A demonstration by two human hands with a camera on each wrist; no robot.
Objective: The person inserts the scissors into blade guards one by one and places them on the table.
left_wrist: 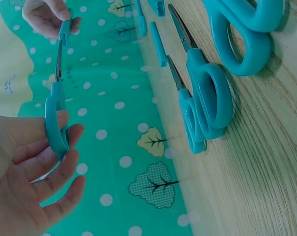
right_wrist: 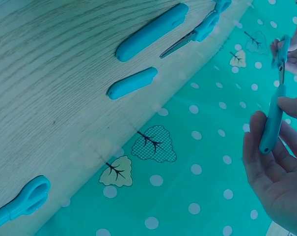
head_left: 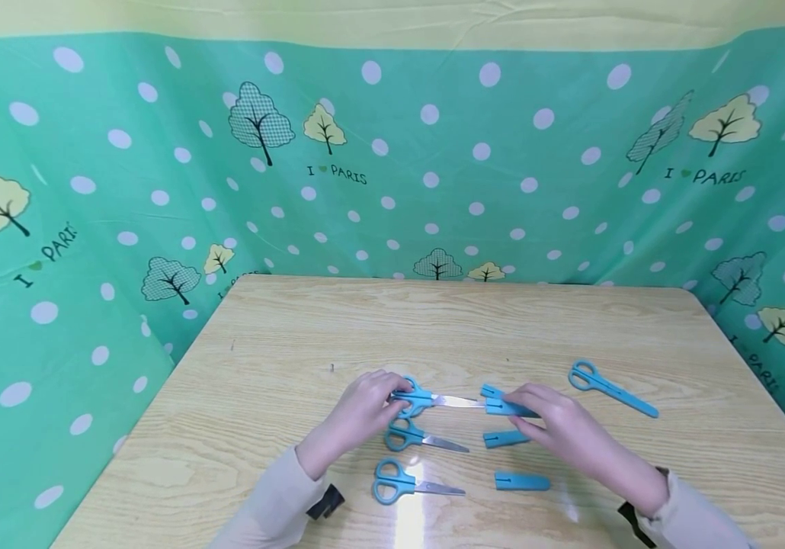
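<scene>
Left hand point(head_left: 363, 412) grips a pair of scissors point(head_left: 423, 399) by the blue handles, thumb against fingers; blades point toward the right hand point(head_left: 557, 421). Right hand pinches a blue blade cover point(head_left: 500, 407) between thumb and fingers. Blade tip is at the cover's mouth; depth of entry cannot be told. Both held items are above the wooden table point(head_left: 338, 320).

On the table, near side: middle scissors point(head_left: 417, 438) and nearest scissors point(head_left: 401, 483), bare blades pointing right. Left wrist view shows a third bare pair point(left_wrist: 187, 107) beyond these. Loose covers: far cover point(head_left: 491, 390), middle cover point(head_left: 504, 439), nearest cover point(head_left: 523, 481). Covered scissors point(head_left: 610, 387) lie apart, right of the right hand. Backdrop: green dotted cloth point(head_left: 434, 152).
</scene>
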